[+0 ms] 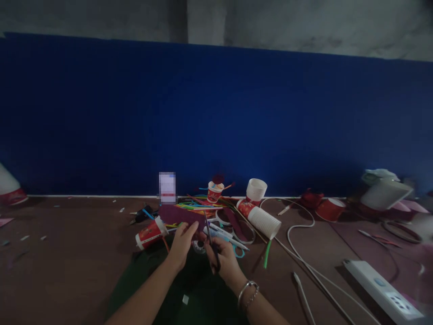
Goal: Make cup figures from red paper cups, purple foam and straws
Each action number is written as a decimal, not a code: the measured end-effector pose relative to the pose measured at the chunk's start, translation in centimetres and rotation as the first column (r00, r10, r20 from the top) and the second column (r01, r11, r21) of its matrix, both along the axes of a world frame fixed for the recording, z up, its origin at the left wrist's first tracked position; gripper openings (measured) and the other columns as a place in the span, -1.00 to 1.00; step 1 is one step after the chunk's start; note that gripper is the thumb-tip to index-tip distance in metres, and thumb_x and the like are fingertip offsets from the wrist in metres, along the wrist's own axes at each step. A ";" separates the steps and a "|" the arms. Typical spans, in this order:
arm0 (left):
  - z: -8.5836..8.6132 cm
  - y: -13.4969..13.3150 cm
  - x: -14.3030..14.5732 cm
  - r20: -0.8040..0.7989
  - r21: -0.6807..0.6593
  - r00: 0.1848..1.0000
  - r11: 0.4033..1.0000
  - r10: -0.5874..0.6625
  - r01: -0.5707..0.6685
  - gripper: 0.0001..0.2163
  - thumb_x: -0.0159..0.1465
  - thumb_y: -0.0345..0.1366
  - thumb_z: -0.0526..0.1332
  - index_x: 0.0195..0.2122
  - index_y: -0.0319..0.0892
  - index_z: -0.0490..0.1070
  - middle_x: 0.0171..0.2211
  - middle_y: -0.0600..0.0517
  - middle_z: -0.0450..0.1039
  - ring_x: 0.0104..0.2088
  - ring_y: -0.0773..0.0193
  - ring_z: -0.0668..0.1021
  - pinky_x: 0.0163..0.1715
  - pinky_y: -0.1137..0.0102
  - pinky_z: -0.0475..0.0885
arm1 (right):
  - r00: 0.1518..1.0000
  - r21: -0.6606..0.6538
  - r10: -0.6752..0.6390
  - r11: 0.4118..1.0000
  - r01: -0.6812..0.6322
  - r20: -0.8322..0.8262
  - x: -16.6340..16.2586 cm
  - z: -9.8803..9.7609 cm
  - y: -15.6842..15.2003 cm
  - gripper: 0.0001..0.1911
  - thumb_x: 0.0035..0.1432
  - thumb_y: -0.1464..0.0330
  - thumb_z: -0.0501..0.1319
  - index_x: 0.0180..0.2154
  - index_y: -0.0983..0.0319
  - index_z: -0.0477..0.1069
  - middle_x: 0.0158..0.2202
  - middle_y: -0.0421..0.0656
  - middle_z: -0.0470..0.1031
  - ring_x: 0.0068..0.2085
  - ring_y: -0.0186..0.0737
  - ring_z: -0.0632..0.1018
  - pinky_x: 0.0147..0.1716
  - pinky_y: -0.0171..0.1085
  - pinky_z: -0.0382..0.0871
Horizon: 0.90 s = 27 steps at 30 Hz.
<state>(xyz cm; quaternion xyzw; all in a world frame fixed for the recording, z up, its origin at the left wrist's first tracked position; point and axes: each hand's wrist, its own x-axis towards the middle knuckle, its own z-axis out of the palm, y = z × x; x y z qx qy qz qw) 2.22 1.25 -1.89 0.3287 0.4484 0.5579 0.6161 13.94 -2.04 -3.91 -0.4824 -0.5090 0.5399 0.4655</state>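
My left hand (181, 247) pinches the lower edge of a dark purple sheet, apparently paper (179, 215). In my right hand (226, 261) is a pair of dark-handled scissors (208, 230), blades pointing up and away at the sheet's right end. Whether the blades bite into the sheet is too dim to tell. Left of my hands a red paper cup (149, 234) lies tipped over. A roll of tape (199, 246) sits between my hands, partly covered. Several pens (233, 239) and colourful pipe cleaners or straws (194, 206) lie just beyond them.
A small decorated cup (214, 194) stands at the back. Beside it are another paper cup (256, 190) and a lying stack of cups (262, 220). White cables (297, 257) and a power strip (380, 289) occupy the right. A blue partition (216, 113) borders the table's far edge.
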 end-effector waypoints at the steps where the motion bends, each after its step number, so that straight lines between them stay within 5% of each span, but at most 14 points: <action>1: 0.1 0.0 0.0 0.004 0.006 1.000 1.000 0.003 -0.003 -0.70 -0.05 -0.11 0.32 -0.55 -0.16 0.24 -0.70 0.10 0.45 -0.63 0.26 0.51 -0.55 0.41 0.40 | 1.000 -0.010 0.002 1.000 -0.002 -0.004 0.0 0.0 0.0 -0.60 -0.08 0.05 0.28 -0.55 0.24 0.28 -0.80 -0.40 0.15 -0.80 -0.51 0.17 -0.85 -0.48 0.01; 7: -0.3 0.2 0.0 -0.085 0.020 0.996 1.000 0.013 -0.012 -0.75 0.00 -0.13 0.28 -0.52 -0.16 0.24 -0.66 0.08 0.47 -0.59 0.26 0.52 -0.49 0.39 0.41 | 0.988 0.045 -0.072 0.996 0.079 -0.139 0.5 -0.5 0.1 -0.61 -0.02 0.05 0.25 -0.42 0.26 0.31 -0.72 -0.33 0.29 -0.74 -0.46 0.29 -0.82 -0.50 0.00; 12: -1.3 0.4 -0.6 -0.367 0.135 0.911 0.958 -0.189 0.253 -0.82 0.03 -0.20 0.24 -0.54 -0.20 0.33 -0.66 0.09 0.43 -0.61 0.31 0.45 -0.55 0.43 0.32 | 0.941 0.078 -0.233 0.963 0.259 -0.245 1.3 -0.3 0.4 -0.66 0.01 0.12 0.26 -0.34 0.25 0.33 -0.65 -0.32 0.33 -0.66 -0.45 0.35 -0.75 -0.52 0.08; 16: -1.0 0.2 -0.9 -0.457 0.160 0.808 0.859 -0.373 0.487 -0.90 0.02 -0.30 0.23 -0.50 -0.21 0.35 -0.58 0.09 0.41 -0.55 0.33 0.42 -0.53 0.45 0.30 | 0.974 -0.009 -0.167 0.986 0.168 -0.154 1.6 -0.6 0.6 -0.65 -0.05 0.10 0.28 -0.45 0.26 0.30 -0.76 -0.37 0.24 -0.77 -0.47 0.27 -0.83 -0.52 -0.07; 19: -0.4 0.2 -1.0 -0.419 0.186 0.842 0.875 -0.340 0.446 -0.87 0.03 -0.28 0.23 -0.51 -0.19 0.30 -0.58 0.13 0.33 -0.56 0.38 0.36 -0.54 0.47 0.26 | 0.979 0.006 -0.140 0.990 0.142 -0.148 1.7 -0.8 0.7 -0.64 -0.08 0.11 0.30 -0.46 0.26 0.30 -0.77 -0.38 0.24 -0.78 -0.47 0.27 -0.83 -0.51 -0.07; 27: 0.0 0.1 -0.6 -0.469 0.182 0.847 0.911 -0.251 0.371 -0.82 0.00 -0.22 0.29 -0.54 -0.21 0.34 -0.64 0.16 0.26 -0.59 0.40 0.30 -0.55 0.47 0.20 | 0.923 0.009 -0.305 0.949 0.316 -0.237 1.4 -0.5 0.4 -0.63 -0.08 0.11 0.30 -0.49 0.23 0.23 -0.73 -0.35 0.30 -0.75 -0.45 0.31 -0.81 -0.52 -0.05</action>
